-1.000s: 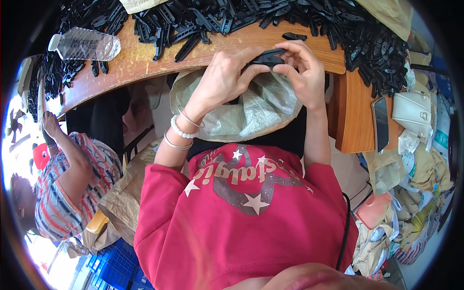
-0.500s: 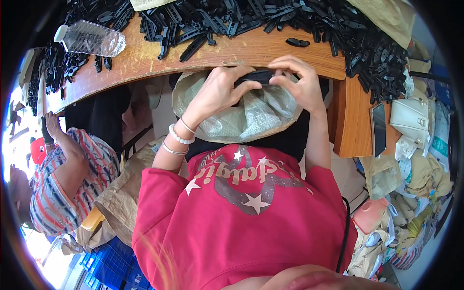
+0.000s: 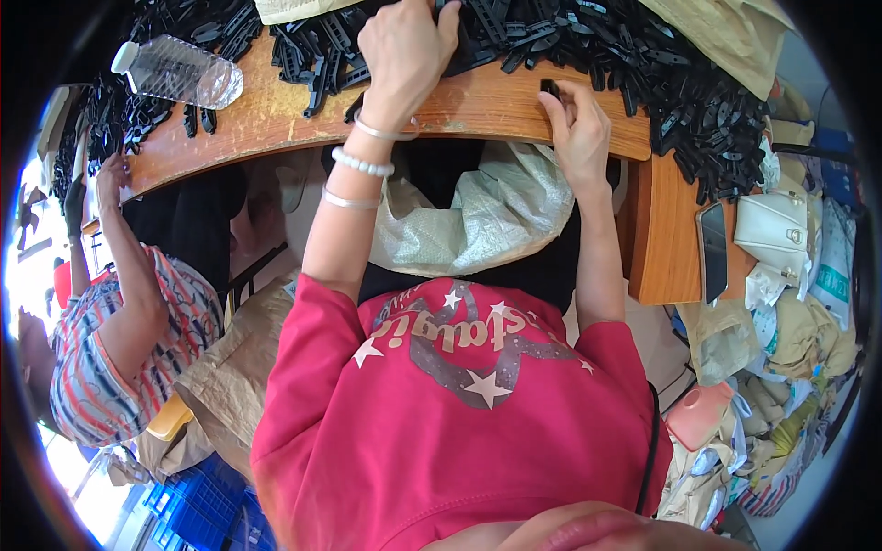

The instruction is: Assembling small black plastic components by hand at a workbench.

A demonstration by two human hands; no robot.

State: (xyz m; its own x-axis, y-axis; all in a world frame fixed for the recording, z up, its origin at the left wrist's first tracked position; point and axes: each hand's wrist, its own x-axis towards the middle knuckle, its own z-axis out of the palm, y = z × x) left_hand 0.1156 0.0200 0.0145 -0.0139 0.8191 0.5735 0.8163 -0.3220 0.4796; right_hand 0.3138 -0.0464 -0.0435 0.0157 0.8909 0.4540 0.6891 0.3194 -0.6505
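Observation:
My left hand reaches over the heap of black plastic parts at the table's far side. Its thumb stands apart from the fingers, whose tips are partly cut off by the top edge; nothing shows in its grasp. Between the thumb and fingers of my right hand is a small black plastic part, held just above the wooden table. Below the table edge, a woven sack hangs with its mouth spread wide in front of my lap.
On the left lies a clear plastic bottle. A phone and a white handbag rest at the right. Another person sits at the left, with blue crates behind. Bags and wrappings pile up at the right.
My hands were together over the sack with a black part between them. Now they are apart: the left has gone forward to the heap, the right has moved right and up with a black part.

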